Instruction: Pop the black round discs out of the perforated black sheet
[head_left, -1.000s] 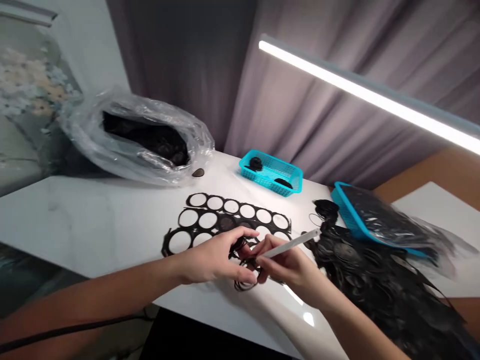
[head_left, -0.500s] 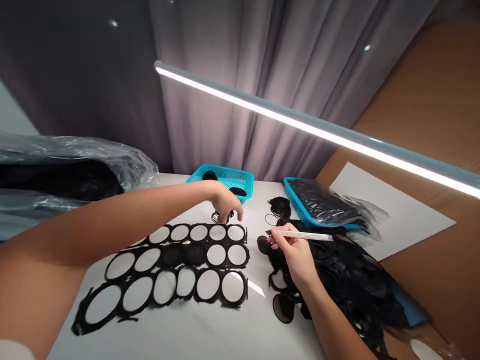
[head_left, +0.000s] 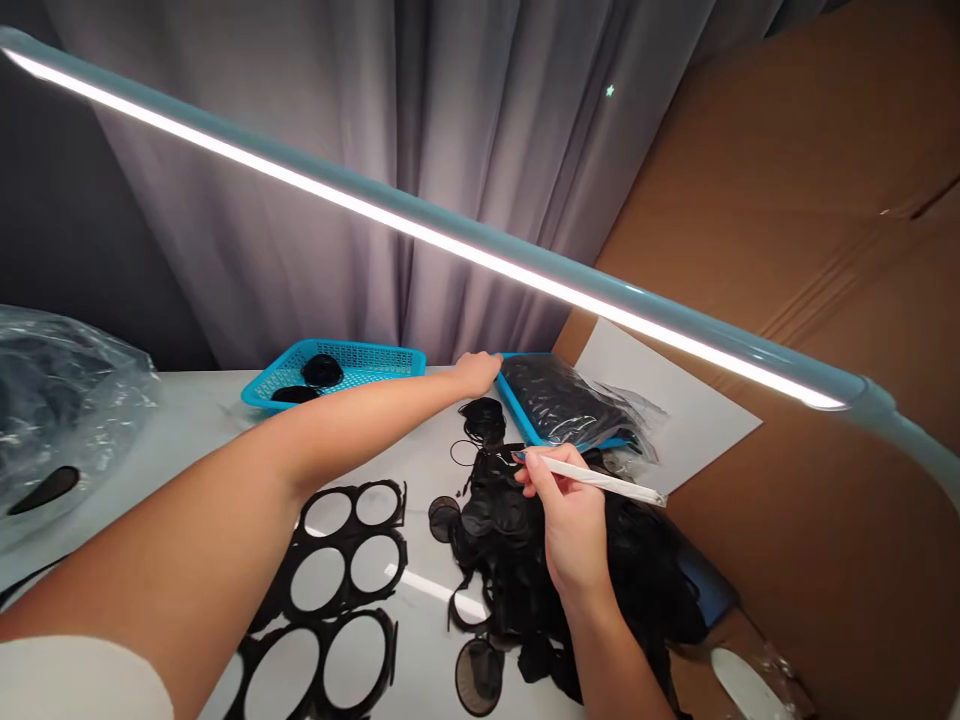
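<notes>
At the far left edge of the frame a crumpled clear plastic bag with dark contents lies on the white table. Right of it, toward the back of the table, a turquoise mesh basket holds a few black pieces. In the lower middle lies a black sheet with round cut-outs, flat on the tabletop.

The left arm crosses the frame from the lower left, and the left hand reaches to the near corner of a second turquoise basket, fingers curled and touching its rim; whether it grips anything cannot be told. That basket carries a plastic bag of black parts. Just below the hand sits a small bundle of black rings.

Right of centre, the right hand is closed around a slim white tool, whose tip points left. It hovers over a heap of black punched scraps. A lit lamp bar runs diagonally across the upper frame, and brown cardboard fills the right side.
</notes>
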